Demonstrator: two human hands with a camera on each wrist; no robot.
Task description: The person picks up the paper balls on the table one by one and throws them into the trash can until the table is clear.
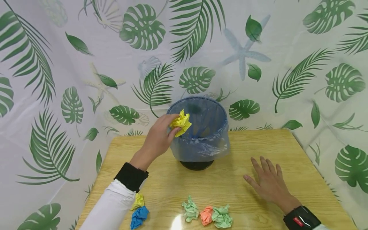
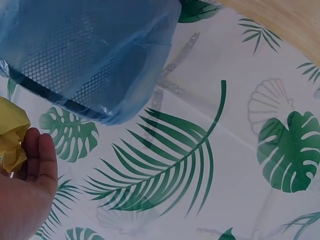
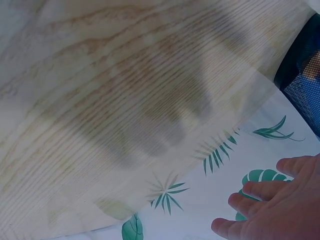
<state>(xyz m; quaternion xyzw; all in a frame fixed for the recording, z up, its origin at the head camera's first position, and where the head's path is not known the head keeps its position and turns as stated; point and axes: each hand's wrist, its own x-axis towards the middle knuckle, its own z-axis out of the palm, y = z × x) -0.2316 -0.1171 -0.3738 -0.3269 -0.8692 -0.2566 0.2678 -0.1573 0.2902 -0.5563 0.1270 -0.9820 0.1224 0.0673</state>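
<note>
My left hand [image 1: 159, 135] pinches a crumpled yellow paper ball [image 1: 182, 123] at the left rim of a mesh waste bin [image 1: 198, 165] lined with a translucent blue bag [image 1: 205, 148]. In the left wrist view the yellow paper ball [image 2: 11, 132] sits against the curled fingers, beside the bagged bin. My right hand [image 1: 271, 183] is spread palm down over the right part of the table and holds nothing. The right wrist view shows its extended fingers [image 3: 260, 190].
Crumpled paper balls lie along the near side of the wooden table [image 1: 161, 179]: yellow [image 1: 138, 201], blue [image 1: 139, 217], light green [image 1: 190, 209], orange [image 1: 206, 215] and another green one [image 1: 222, 217]. A leaf-patterned cloth [image 1: 201, 48] hangs behind and at the sides.
</note>
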